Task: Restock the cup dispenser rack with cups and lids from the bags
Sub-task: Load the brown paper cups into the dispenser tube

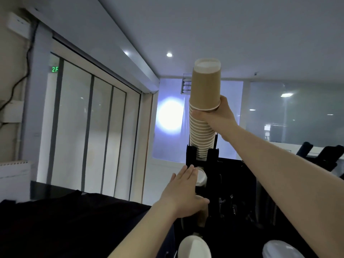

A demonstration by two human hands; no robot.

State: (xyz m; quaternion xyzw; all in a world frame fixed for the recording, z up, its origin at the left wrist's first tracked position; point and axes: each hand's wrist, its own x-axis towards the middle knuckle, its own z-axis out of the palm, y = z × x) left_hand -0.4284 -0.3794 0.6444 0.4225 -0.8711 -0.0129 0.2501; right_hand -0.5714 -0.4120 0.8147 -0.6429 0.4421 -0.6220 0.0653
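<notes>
My right hand (pixel 216 116) gripping stack of brown cups (pixel 203 108), upside down, lower end sitting in black dispenser rack (pixel 202 157) top. My left hand (pixel 183 190) lying open, fingers straight against rack front, touching white cup (pixel 202 178) there. White lids (pixel 194 246) showing below; glass doors (pixel 89 127) standing left.

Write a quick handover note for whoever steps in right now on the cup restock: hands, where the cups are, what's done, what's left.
Right hand: grips the stack of brown paper cups partway up, upside down, its lower end already inside the top of the black dispenser rack.
Left hand: open, fingers flat against the rack's front by a white cup rim.
Done: stack started into the column.
Left: lower the stack fully and let go. White lids show at the bottom edge; the bags are out of view.
</notes>
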